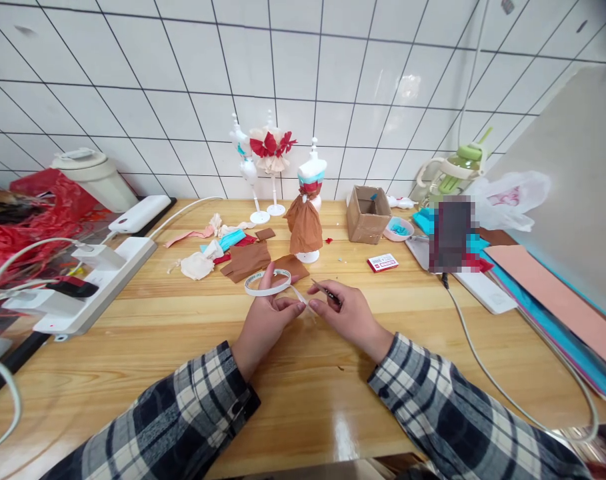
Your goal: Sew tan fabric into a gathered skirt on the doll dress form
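Observation:
My left hand (265, 319) is closed around a white roll of tape (267, 283), with the ring standing over its fingers. A clear strip of tape (301, 297) runs from the roll to my right hand (347, 315), which pinches the strip's end. In that same hand lies a thin dark tool (325, 291), perhaps tweezers or small scissors. Both hands hover just above the wooden table (193, 347), in front of a small mannequin in a brown paper dress (304, 223). Brown paper pieces (247, 260) lie just behind my hands.
Two more white mannequin stands (263, 167) with red and cream paper stand at the tiled wall. A cardboard box (367, 213), red card (383, 263), blurred phone (453, 233) and coloured paper sheets (557, 300) lie right. A power strip (97, 280), cables and kettle (95, 177) sit left.

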